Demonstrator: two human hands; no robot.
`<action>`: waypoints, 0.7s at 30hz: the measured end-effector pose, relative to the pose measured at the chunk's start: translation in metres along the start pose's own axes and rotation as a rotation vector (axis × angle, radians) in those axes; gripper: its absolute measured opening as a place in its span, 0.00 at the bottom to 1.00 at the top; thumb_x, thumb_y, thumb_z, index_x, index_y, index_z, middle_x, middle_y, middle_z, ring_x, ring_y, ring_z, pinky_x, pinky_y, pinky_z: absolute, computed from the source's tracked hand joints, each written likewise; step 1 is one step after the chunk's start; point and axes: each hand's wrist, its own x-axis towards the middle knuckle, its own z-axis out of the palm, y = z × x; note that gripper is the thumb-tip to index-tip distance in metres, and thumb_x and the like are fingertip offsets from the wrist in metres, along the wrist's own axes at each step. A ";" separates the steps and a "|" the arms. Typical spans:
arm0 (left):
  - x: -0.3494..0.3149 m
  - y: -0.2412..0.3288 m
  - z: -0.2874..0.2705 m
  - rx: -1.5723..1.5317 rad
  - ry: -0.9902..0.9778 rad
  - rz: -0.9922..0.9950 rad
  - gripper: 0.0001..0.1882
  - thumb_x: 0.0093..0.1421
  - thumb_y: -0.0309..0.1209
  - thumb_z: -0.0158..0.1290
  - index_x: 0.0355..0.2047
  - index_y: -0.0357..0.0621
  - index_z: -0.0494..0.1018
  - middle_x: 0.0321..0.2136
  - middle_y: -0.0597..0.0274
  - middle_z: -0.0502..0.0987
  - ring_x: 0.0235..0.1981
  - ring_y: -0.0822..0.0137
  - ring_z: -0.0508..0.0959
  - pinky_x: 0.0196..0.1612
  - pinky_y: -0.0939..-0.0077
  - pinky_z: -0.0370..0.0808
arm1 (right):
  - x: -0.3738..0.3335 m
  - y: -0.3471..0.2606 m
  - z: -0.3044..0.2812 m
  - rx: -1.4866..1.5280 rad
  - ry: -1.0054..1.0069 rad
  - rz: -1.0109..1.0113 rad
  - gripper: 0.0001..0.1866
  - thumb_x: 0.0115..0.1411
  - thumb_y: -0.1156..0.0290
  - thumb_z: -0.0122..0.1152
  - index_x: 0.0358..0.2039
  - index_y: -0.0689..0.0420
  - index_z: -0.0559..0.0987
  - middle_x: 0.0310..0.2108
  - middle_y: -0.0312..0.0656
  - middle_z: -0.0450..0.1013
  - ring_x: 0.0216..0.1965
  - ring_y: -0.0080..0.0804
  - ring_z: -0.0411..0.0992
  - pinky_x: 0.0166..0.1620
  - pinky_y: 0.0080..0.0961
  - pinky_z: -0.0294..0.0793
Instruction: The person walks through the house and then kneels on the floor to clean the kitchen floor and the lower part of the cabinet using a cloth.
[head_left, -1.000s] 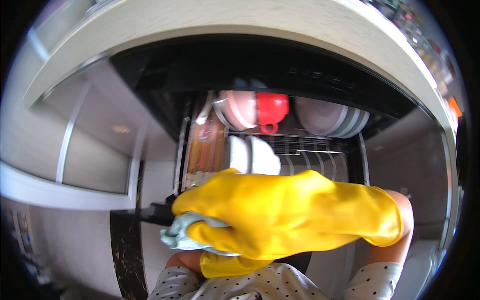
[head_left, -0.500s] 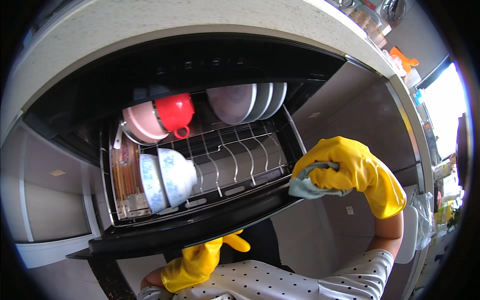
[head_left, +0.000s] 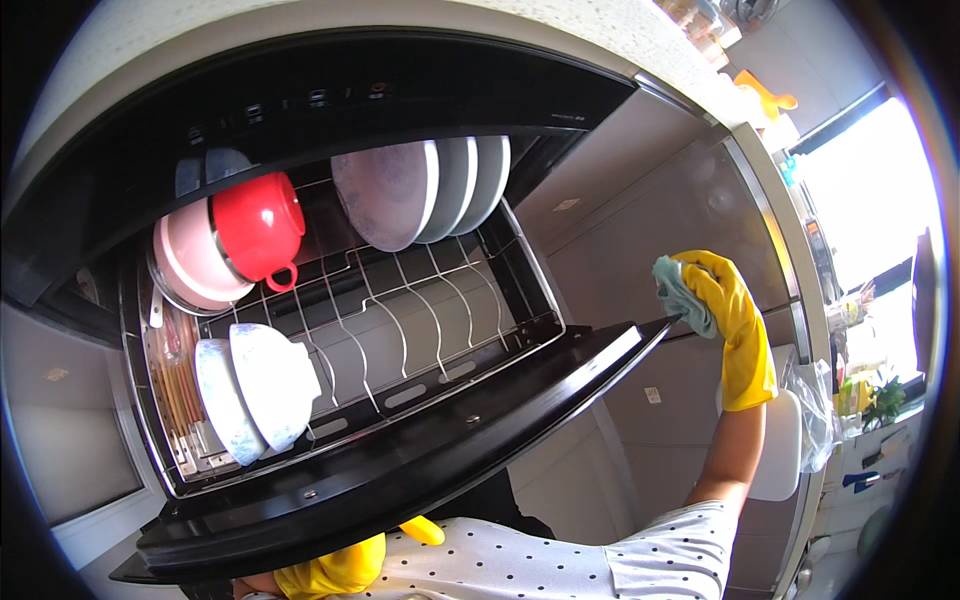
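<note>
A yellow rubber glove covers my right hand (head_left: 728,310), which is closed round a grey-green cloth (head_left: 684,297). The cloth is at the right end of the black drawer front (head_left: 440,435), about touching its corner. My left hand (head_left: 340,570), gloved in yellow too, is low behind the drawer front; one digit sticks out and the other fingers are hidden. Inside the pulled-out drawer is a wire rack (head_left: 400,330). It holds two blue-patterned white bowls (head_left: 270,385), a red cup (head_left: 258,225), a pink bowl (head_left: 200,255), several upright plates (head_left: 390,195) and chopsticks (head_left: 182,385) at the left.
A black panel (head_left: 420,90) hangs over the drawer's back, beneath a pale countertop (head_left: 350,18). Grey cabinet doors (head_left: 670,210) stand to the right. Beyond them are a white bin-like container (head_left: 775,450) with a clear plastic bag (head_left: 812,410) and a bright window (head_left: 870,190).
My right hand has moved the cloth from beside the rack to the drawer front's right end. The view has shifted, and the drawer front now hides more of my left hand.
</note>
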 end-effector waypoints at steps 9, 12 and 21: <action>-0.011 0.001 0.017 -0.316 0.141 -0.185 0.18 0.71 0.31 0.48 0.58 0.37 0.67 0.40 0.45 0.82 0.27 0.61 0.85 0.37 0.70 0.83 | -0.007 0.076 0.028 0.795 -0.004 -0.254 0.22 0.68 0.53 0.55 0.46 0.62 0.79 0.33 0.36 0.75 0.31 0.22 0.73 0.38 0.22 0.75; 0.003 0.013 0.011 -0.493 0.169 -0.375 0.17 0.73 0.35 0.43 0.56 0.38 0.68 0.40 0.45 0.81 0.26 0.61 0.84 0.38 0.69 0.83 | -0.016 0.101 0.042 0.790 0.127 -0.189 0.21 0.68 0.54 0.57 0.49 0.61 0.77 0.33 0.35 0.74 0.32 0.22 0.73 0.38 0.21 0.75; 0.081 0.023 0.037 -0.692 0.684 -0.344 0.18 0.69 0.38 0.46 0.37 0.35 0.80 0.33 0.56 0.83 0.26 0.64 0.83 0.37 0.70 0.81 | -0.041 0.144 0.078 1.134 -0.100 -0.199 0.22 0.65 0.56 0.61 0.50 0.60 0.77 0.36 0.36 0.75 0.35 0.26 0.75 0.41 0.25 0.76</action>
